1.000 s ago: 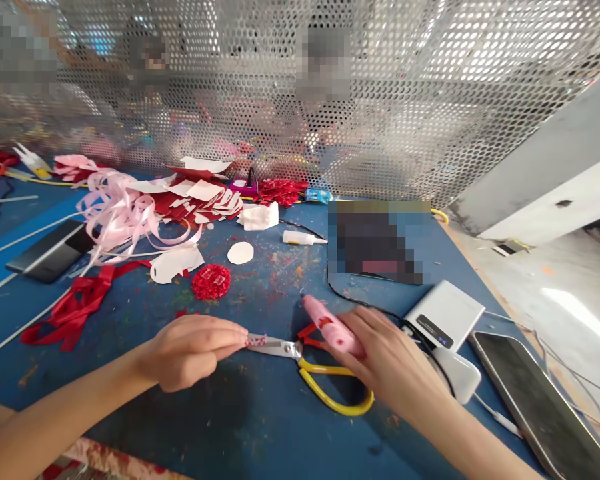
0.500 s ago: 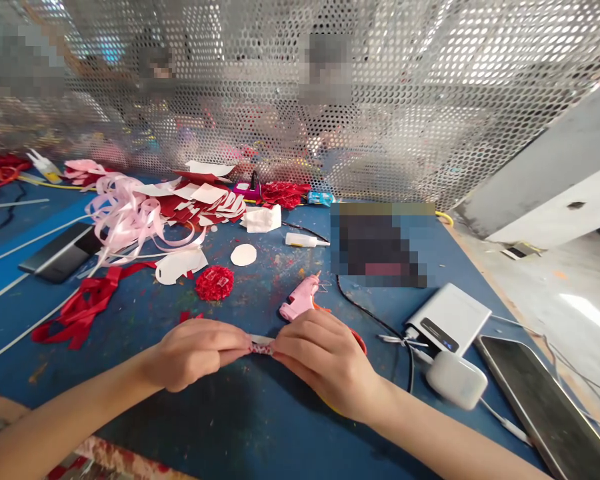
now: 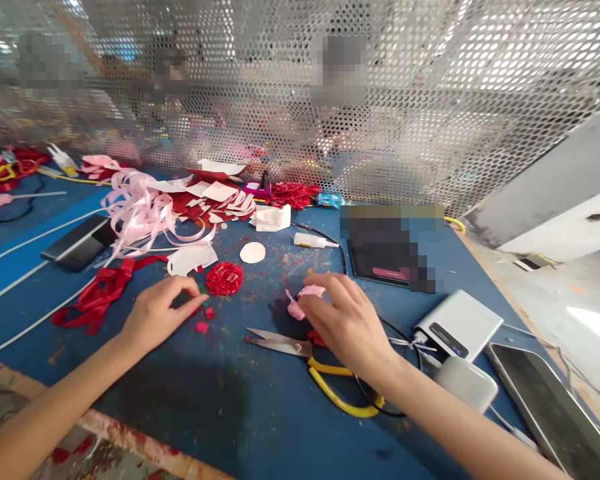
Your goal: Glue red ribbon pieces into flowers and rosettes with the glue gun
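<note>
Just beyond the scissors (image 3: 280, 343), the right hand (image 3: 349, 323) grips the glue gun (image 3: 295, 307), probably light, stiff plastic best held by its handle, while the left hand (image 3: 156, 308) curls beside red scraps (image 3: 201, 327), holding what, I can't tell.

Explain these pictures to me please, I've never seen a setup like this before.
There is no machine: these are a person's bare left hand and right hand. One camera, worn on the person's head, looks forward and down at them. The left is beside small flat red scraps; whether it pinches anything is unclear. The right is on a pink plastic glue gun, though its grasp is hard to see. Yellow-handled metal scissors, blades parted, lie on the blue, stained tabletop. Farther off are a round red rosette, a flat white disc and a heap of shiny pale pink ribbon.
</note>
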